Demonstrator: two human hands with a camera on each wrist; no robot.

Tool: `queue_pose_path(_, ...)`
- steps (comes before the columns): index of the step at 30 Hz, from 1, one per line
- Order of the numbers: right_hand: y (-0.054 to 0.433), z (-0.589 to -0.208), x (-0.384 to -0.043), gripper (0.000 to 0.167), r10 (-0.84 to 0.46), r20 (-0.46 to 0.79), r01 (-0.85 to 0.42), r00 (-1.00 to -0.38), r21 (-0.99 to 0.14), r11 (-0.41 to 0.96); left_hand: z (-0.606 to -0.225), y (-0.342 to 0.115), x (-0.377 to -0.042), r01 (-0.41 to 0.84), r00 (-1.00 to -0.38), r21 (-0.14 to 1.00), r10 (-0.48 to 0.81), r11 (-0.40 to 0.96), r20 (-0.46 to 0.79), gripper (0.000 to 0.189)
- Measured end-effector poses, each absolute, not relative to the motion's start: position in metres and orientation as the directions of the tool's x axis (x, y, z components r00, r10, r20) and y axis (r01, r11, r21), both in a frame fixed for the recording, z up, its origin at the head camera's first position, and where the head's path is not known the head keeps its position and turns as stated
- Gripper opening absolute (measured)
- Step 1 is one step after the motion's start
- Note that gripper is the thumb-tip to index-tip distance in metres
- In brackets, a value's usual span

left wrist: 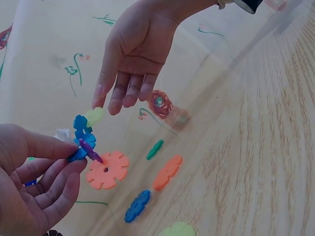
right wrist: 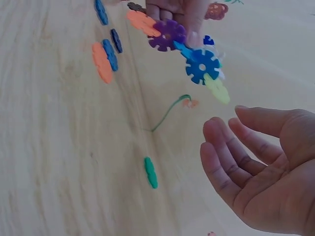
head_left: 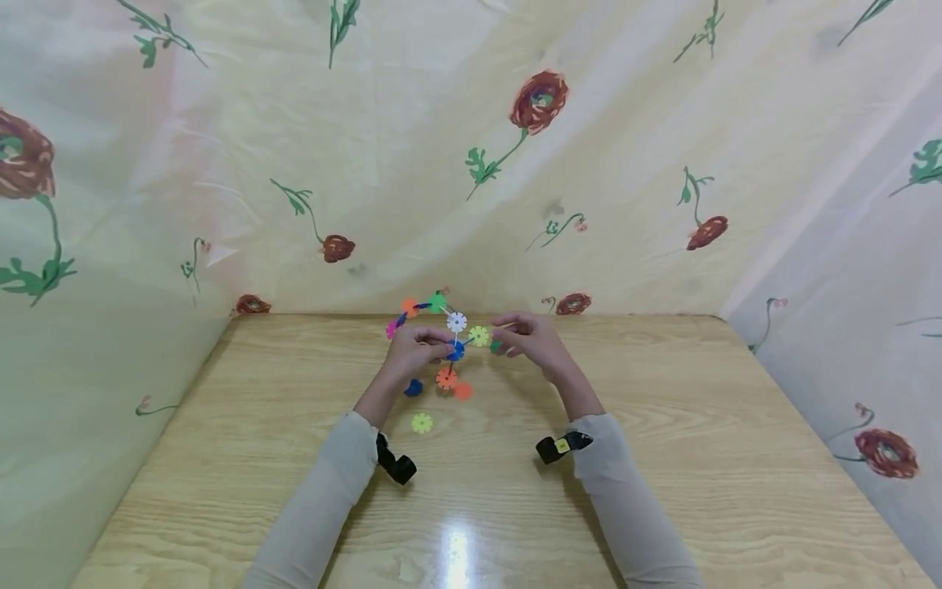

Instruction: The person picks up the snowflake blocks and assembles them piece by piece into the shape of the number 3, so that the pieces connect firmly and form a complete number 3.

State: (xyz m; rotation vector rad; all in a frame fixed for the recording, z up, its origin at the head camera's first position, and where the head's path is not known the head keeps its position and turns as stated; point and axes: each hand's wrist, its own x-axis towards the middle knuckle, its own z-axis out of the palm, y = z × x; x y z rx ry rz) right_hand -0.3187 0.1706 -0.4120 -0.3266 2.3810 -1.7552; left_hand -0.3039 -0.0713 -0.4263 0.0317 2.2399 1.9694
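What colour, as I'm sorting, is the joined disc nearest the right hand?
Yellow-green disc, clearest in right wrist view.

Your linked discs (head_left: pixel 456 321) show magenta, orange, green, white, blue, purple and yellow-green; your loose discs (head_left: pixel 463 391), orange, blue, green and yellow-green. Before you: cream cloth (head_left: pixel 412 114), printed with red-brown, green-stemmed blooms (head_left: pixel 540 102); tan, wood-grained table (head_left: pixel 736 474). Your sleeves (head_left: pixel 316 499): plain pale grey.

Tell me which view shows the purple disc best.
The right wrist view: the purple disc faces the camera, notches showing. The left wrist view shows it nearly edge-on; in the head view I cannot make it out.
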Motion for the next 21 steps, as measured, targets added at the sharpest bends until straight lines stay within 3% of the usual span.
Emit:
queue_pose_path(12,0.180,-0.408,-0.328,0.032,-0.256,-0.054,-0.054,-0.965,-0.916,0.398,-0.424,-0.073,-0.303,-0.080,-0.988,0.986,0.117,0.144,-0.097,0.019)
queue_pose_path(21,0.184,-0.435,-0.347,0.033,-0.308,-0.133,-0.064,-0.942,-0.830,0.554,-0.426,-0.074,-0.303,-0.086,-0.987,0.985,0.126,0.148,-0.105,0.019)
